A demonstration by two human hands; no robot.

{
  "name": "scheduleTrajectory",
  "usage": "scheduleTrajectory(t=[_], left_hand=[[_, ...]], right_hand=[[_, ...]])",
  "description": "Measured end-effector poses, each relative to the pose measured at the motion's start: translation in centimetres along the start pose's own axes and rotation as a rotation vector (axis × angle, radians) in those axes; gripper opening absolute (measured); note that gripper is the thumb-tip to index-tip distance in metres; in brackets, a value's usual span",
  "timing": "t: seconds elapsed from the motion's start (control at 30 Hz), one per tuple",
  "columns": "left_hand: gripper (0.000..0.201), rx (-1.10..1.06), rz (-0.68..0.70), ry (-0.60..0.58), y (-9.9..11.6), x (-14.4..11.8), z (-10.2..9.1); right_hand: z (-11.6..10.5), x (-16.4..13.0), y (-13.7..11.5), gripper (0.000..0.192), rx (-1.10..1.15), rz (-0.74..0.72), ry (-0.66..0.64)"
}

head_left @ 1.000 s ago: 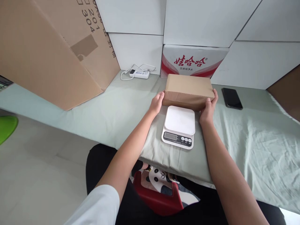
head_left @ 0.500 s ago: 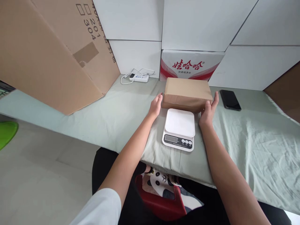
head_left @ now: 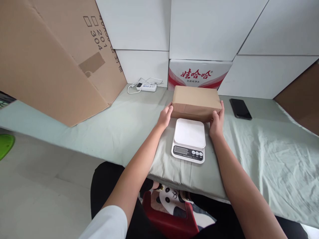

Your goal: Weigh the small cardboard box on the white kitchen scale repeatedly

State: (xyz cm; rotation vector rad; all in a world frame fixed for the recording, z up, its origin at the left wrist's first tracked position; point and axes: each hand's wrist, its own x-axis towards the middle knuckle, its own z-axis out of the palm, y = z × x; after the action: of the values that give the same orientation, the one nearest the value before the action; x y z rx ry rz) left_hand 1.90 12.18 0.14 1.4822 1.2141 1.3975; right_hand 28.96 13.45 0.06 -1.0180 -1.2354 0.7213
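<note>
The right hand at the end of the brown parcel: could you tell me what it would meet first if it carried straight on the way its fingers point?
Probably the red-and-white carton against the wall; the right hand points away along the parcel.

Green-sheeted bed (head_left: 119, 122) — carries scale (head_left: 189, 140); parcel (head_left: 195, 103); phone (head_left: 240, 108); power strip (head_left: 147, 87).
</note>
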Motion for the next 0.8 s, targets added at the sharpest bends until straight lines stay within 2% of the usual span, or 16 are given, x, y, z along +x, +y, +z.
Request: scheduleTrajectory(t=[0.17, 0.27, 0.37, 0.47, 0.57, 0.67, 0.8], left_hand=[[0.099, -0.011, 0.139, 0.070, 2.8, -1.4, -0.3], [0.094, -0.035, 0.220, 0.077, 4.9, -3.8, -0.8], [0.087, -0.078, 0.249, 0.051, 5.6, -7.1, -1.6], [0.081, -0.107, 0.217, 0.005, 5.0, -10.3, -2.3], [0.080, -0.102, 0.181, 0.012, 4.0, -12.4, -2.7], [0.079, -0.082, 0.170, 0.002, 3.6, -13.1, -2.7], [0.082, -0.090, 0.161, -0.028, 4.1, -12.8, -2.6]], right_hand=[[-0.4, -0.7, -3.9, 0.095, -0.009, -0.142, -0.035], [-1.7, -2.3, -6.8, 0.105, -0.047, -0.243, -0.051], [-3.0, -4.9, -8.3, 0.104, -0.087, -0.286, -0.062], [-3.8, -7.7, -7.6, 0.103, -0.118, -0.276, -0.062], [-3.9, -9.7, -6.1, 0.104, -0.148, -0.271, -0.051], [-3.8, -10.6, -5.2, 0.100, -0.140, -0.259, -0.027], [-3.7, -10.9, -5.2, 0.099, -0.149, -0.240, 0.028]])
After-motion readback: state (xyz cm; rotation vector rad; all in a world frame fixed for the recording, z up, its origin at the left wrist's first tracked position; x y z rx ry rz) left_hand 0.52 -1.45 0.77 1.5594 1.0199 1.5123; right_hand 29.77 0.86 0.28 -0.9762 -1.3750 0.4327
